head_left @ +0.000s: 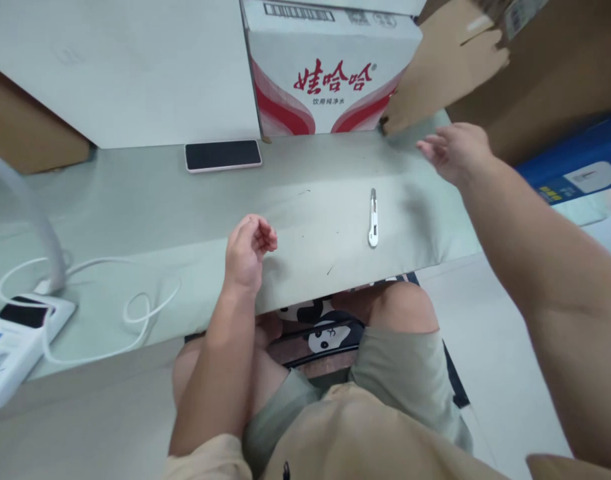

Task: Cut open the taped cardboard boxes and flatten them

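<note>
My left hand (249,245) hovers over the front part of the table, its fingers loosely curled with a gap to the palm and nothing in them. At the right, my right hand (458,150) is raised near a torn cardboard flap (443,63); its fingers are stretched out and somewhat blurred, and I see nothing held. Between the two hands, a white utility knife (373,220) lies on the green tabletop (315,180), nearer the right hand. Farther back, a phone (223,156) with a dark screen rests flat.
A white and red water carton (335,73) stands at the back beside a large white panel (170,73). To the left lie a white device (28,340) and its looping cable (148,317). A blue package (575,160) sits at the right, by brown cardboard (560,80).
</note>
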Motion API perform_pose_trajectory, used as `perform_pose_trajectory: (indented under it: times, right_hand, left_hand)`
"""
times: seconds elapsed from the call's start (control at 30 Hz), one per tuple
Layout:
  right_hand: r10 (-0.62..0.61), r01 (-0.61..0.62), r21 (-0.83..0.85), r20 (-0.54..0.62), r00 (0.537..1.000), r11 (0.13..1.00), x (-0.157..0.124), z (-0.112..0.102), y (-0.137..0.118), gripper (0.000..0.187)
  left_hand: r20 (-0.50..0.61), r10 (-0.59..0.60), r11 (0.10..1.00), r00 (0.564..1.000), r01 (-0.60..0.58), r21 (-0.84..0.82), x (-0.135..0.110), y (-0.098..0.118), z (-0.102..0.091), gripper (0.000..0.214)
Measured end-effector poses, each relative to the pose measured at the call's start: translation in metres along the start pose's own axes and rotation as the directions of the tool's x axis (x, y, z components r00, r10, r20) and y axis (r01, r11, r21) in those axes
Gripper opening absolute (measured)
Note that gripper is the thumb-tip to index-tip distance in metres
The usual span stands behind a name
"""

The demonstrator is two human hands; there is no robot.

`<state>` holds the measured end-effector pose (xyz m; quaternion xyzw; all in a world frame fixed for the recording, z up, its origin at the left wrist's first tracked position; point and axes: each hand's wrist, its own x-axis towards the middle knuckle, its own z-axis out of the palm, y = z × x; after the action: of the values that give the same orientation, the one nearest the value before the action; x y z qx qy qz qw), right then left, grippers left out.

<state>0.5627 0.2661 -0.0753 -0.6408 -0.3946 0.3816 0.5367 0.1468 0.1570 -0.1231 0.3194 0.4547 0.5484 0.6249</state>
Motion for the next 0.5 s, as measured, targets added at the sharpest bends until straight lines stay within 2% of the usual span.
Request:
perform_pose_trajectory:
  times: [0.1, 0.17, 0.27, 0.37, 0.5]
  right_hand:
    - [0.093, -0.093, 0.014, -0.061, 0.994, 0.996, -0.017, 0.04, 0.008, 0.034]
    - [0.151, -0.151, 0.001, -0.021, 0.988, 0.989, -0.041, 0.06, 0.014, 0.04]
    - [0.201, -0.199, -0.039, 0.049, 0.978, 0.979, -0.074, 0.079, 0.015, 0.042]
    - [0.177, -0.165, -0.117, 0.104, 0.979, 0.979, -0.094, 0.088, 0.007, 0.041]
    - [0.103, -0.056, -0.27, 0.161, 0.982, 0.961, -0.107, 0.106, -0.005, 0.042]
  left_hand:
    - [-0.018, 0.002, 1.0, 1.0, -0.002, 0.0, 0.002, 0.003, -0.002, 0.023]
    - [-0.027, 0.009, 1.0, 1.0, -0.009, -0.002, 0.001, 0.005, -0.004, 0.024]
    - [-0.028, 0.03, 0.999, 0.999, -0.031, -0.019, -0.002, 0.009, -0.008, 0.027]
    - [-0.024, 0.046, 0.997, 0.999, -0.047, -0.065, -0.007, 0.014, -0.011, 0.029]
    - [-0.066, 0.076, 0.98, 0.995, -0.087, -0.18, -0.016, 0.026, -0.015, 0.03]
